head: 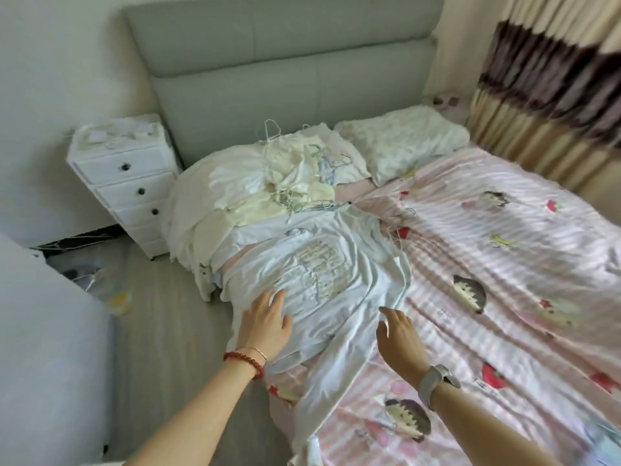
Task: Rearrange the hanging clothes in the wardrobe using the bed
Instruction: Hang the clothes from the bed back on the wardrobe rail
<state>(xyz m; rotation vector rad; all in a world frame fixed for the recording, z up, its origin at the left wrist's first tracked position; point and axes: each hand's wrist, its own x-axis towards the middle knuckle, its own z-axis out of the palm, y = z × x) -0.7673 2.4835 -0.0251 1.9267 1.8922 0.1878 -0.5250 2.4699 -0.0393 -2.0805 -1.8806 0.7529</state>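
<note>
a white drawer unit (129, 183) stands by the bed's left side, against the grey headboard (285, 62). next to it, a pile of clothes (285, 183) on hangers lies on the bed near the pillow (400, 146). below the pile a white shirt (322, 280) is spread over the pink striped cover (504, 264). the left hand (265, 324) rests flat on the shirt, fingers straight. the right hand (400, 338) hovers at the shirt's right edge, fingers relaxed, holding nothing.

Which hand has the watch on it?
The right hand has the pale watch on its wrist. The left hand wears a red bead bracelet instead.
</note>
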